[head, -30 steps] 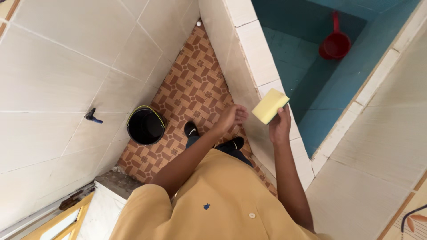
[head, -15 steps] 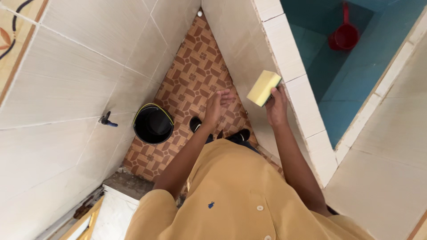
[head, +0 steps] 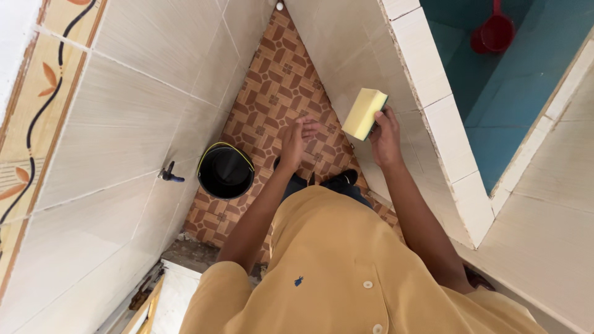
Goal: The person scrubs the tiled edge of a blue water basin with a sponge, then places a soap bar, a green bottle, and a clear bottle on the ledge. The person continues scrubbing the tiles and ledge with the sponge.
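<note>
Tiled washroom; right hand pinching yellow sponge, left hand spread; black bucket near.

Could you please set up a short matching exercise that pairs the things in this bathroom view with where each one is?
Things:
1. sponge
2. bucket
3. dipper
4. tap

Places:
A. on the patterned floor
B. inside the blue basin
C. in the right hand
D. on the tiled wall

Pairs: 1-C, 2-A, 3-B, 4-D
</note>
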